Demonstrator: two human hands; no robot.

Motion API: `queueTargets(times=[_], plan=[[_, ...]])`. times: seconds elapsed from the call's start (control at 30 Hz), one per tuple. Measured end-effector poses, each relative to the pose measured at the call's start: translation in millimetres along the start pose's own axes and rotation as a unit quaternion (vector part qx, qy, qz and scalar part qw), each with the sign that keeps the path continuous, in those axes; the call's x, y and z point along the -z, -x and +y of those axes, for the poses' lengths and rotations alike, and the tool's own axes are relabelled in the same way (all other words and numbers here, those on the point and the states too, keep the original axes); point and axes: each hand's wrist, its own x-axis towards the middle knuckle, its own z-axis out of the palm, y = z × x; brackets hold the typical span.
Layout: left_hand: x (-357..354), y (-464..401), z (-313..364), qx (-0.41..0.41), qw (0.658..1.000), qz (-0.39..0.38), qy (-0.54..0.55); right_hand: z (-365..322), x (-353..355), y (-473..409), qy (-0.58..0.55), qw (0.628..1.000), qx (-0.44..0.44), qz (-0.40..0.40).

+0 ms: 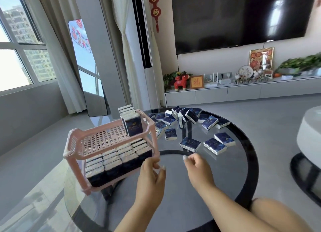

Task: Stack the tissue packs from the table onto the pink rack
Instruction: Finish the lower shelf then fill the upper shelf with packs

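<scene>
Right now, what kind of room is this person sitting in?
Most likely a home living room. A big black wall-mounted television hangs above a long low grey cabinet holding ornaments, and the round glass coffee table sits by tall curtained windows.

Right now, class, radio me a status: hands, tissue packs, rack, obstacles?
Left hand and right hand empty, loosely curled. Pink rack: bottom shelf full, top shelf started. Loose tissue packs on the glass table. Nothing blocking.
</scene>
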Motion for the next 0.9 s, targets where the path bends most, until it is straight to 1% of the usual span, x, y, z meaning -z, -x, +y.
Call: queueTargets(times=[0.1, 0.13, 0.2, 0.27, 0.43, 0.5, 0.6, 0.67, 0.73, 0.83, 0.9], plan=[[-10, 14, -19, 0.045, 0.998, -0.047, -0.005, 9, 24, -22, 0.094, 0.990, 0.018, 0.108], [-11, 17, -22, 0.053, 0.997, -0.054, -0.011, 11, 32, -30, 0.115, 0.984, 0.011, 0.132], [-12, 19, -24, 0.053, 0.997, -0.056, -0.021, 16, 45, -44, 0.150, 0.976, -0.012, 0.155], [-13, 20, -23, 0.050, 0.997, -0.060, -0.028, 24, 54, -58, 0.189, 0.969, -0.035, 0.154], [-11, 20, -22, 0.064, 0.995, -0.067, -0.035, 44, 58, -75, 0.265, 0.952, -0.120, 0.094], [-11, 18, -21, 0.065, 0.995, -0.069, -0.042, 48, 54, -75, 0.291, 0.945, -0.118, 0.090], [-12, 17, -20, 0.068, 0.994, -0.070, -0.042, 52, 48, -70, 0.319, 0.937, -0.078, 0.119], [-12, 16, -19, 0.074, 0.994, -0.070, -0.041, 51, 48, -67, 0.310, 0.938, -0.066, 0.138], [-11, 16, -18, 0.074, 0.994, -0.070, -0.042, 47, 50, -65, 0.276, 0.946, -0.063, 0.156], [-11, 16, -17, 0.073, 0.994, -0.075, -0.037, 41, 54, -61, 0.157, 0.967, -0.055, 0.193], [-11, 15, -18, 0.073, 0.994, -0.078, -0.028, 41, 56, -56, 0.056, 0.981, -0.039, 0.179]])
